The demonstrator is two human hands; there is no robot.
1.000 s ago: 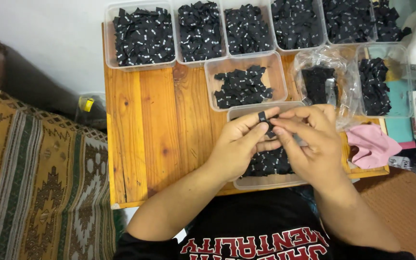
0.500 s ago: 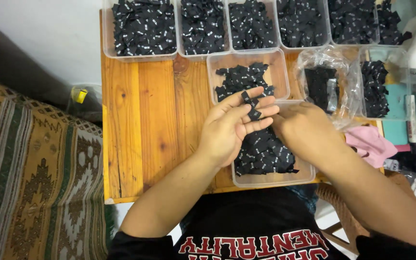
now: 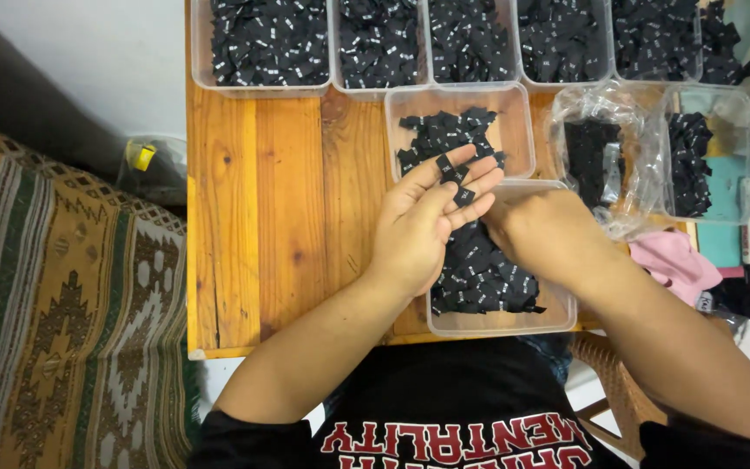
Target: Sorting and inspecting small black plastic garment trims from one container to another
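Five clear tubs [image 3: 262, 82] of black labels line the far edge of the wooden table [image 3: 253, 217], a plastic bag [image 3: 601, 165] at right. Left hand [image 3: 423, 226] lies open, two small black labels [image 3: 453, 174] on its fingers [image 3: 444, 204], over the near tray [image 3: 496, 321]. Right hand [image 3: 544, 230] curls knuckles-up beside them; grip unclear.

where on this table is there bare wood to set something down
The left half of the wooden table is bare, bordered by the far row of clear bins and the left hand. The right side is crowded: the near bin of black tags, plastic bag, pink cloth.
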